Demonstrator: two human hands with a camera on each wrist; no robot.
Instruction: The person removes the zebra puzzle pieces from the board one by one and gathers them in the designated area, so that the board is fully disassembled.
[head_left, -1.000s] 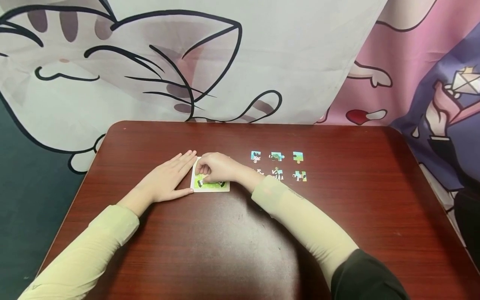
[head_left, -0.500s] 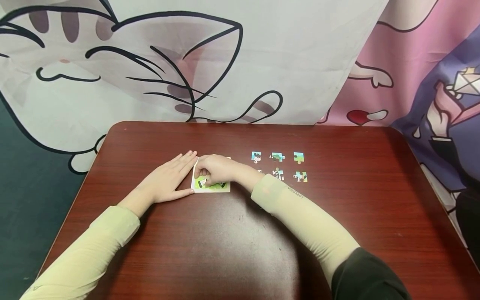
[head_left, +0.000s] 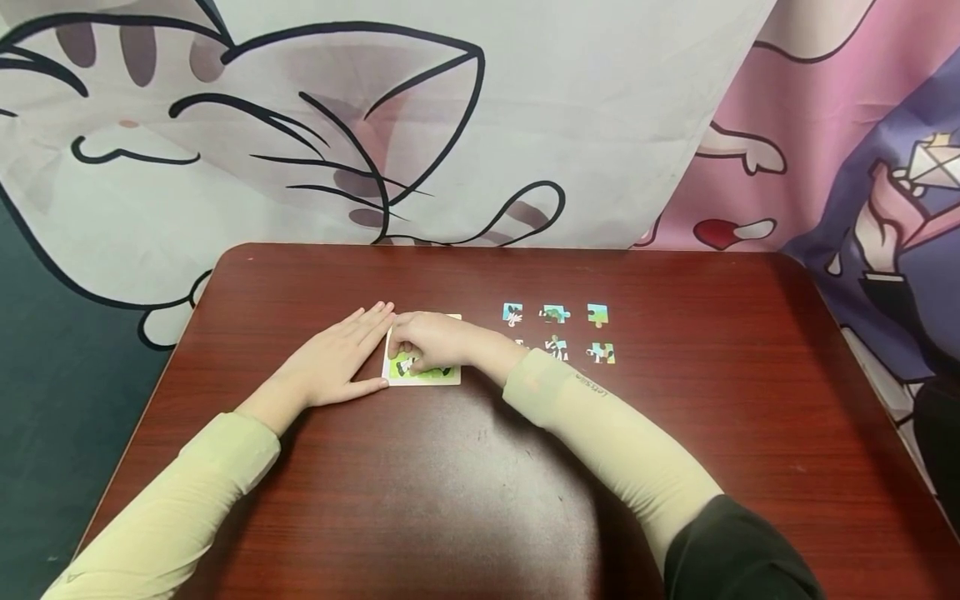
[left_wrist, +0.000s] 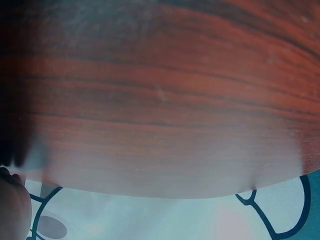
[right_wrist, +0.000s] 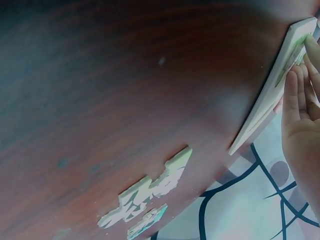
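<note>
A small white-edged jigsaw puzzle board (head_left: 442,382) with a green picture lies on the table. Flat beside it, my left hand (head_left: 339,357) has straight fingers spread along its left edge, thumb tip at the lower left corner. Over the board, my right hand (head_left: 435,337) has curled fingers; its thumb and index finger pinch a puzzle piece (head_left: 405,365) at the lower left of the picture. The hand covers much of the board. In the right wrist view those fingertips meet the green face of the board (right_wrist: 267,102).
To the right lie several loose puzzle pieces (head_left: 555,314) in two rows, one partly hidden by the right wrist. They sit on a reddish-brown wooden table (head_left: 360,500). A printed cat curtain (head_left: 585,108) hangs behind its far edge.
The right index finger has shifted slightly down and left, and the thumb slightly to the right, over the board. The left hand keeps its place.
</note>
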